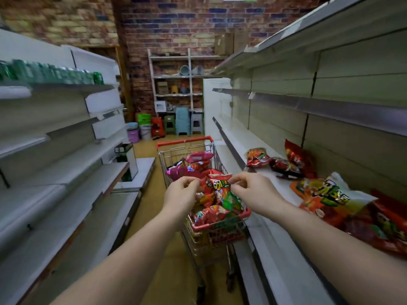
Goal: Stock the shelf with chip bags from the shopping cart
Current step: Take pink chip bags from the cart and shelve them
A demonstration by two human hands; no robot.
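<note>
Both hands up over the cart, pulling a red chip bag by its top corners.

Big white shelf on the right has several chip bags lying flat on it, the shopping cart sits just beside it piled with more. The red chip bag hangs above the pile, left hand and right hand each with a pinching grip on an upper corner.

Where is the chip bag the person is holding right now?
In the head view, the red chip bag is at centre frame, pinched at its top between the left hand and right hand, above the shopping cart.
</note>
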